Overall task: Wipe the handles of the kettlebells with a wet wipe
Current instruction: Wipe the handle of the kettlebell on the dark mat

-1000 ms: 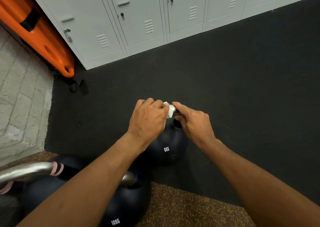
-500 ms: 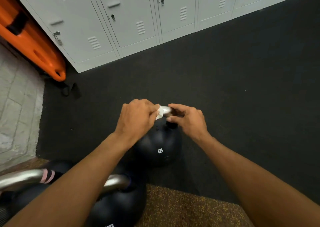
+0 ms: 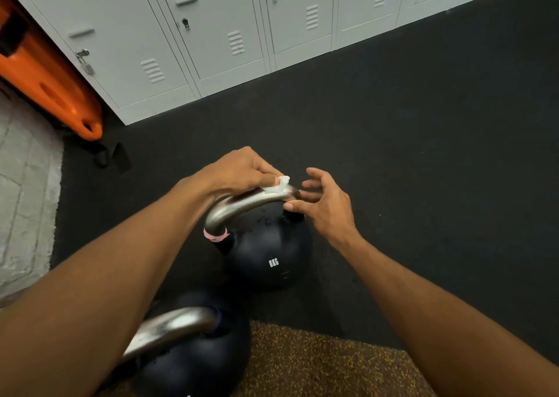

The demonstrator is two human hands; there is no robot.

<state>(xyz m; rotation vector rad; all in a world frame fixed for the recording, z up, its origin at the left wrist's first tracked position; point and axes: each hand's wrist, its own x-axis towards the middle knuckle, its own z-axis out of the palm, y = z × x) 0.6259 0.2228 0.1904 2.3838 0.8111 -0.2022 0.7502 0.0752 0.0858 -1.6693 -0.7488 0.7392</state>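
Observation:
A black kettlebell (image 3: 269,254) marked 8KG stands on the dark mat, with a curved steel handle (image 3: 239,204) and a pink band at the handle's left base. My left hand (image 3: 239,172) presses a small white wet wipe (image 3: 278,186) onto the top of that handle. My right hand (image 3: 326,206) is at the handle's right end, fingers spread, thumb touching the steel. A second, larger black kettlebell (image 3: 193,363) with a steel handle (image 3: 172,327) sits nearer me, partly hidden by my left forearm.
Grey lockers (image 3: 211,33) line the far edge of the black rubber floor (image 3: 423,154). An orange board (image 3: 51,94) leans at the left, with black straps below it. Pale stone tiles (image 3: 24,200) lie at the left, a speckled brown mat (image 3: 317,366) near me.
My left hand has slid left and lifted, so the steel handle now shows. My right hand has loosened from a pinch on the handle to spread fingers.

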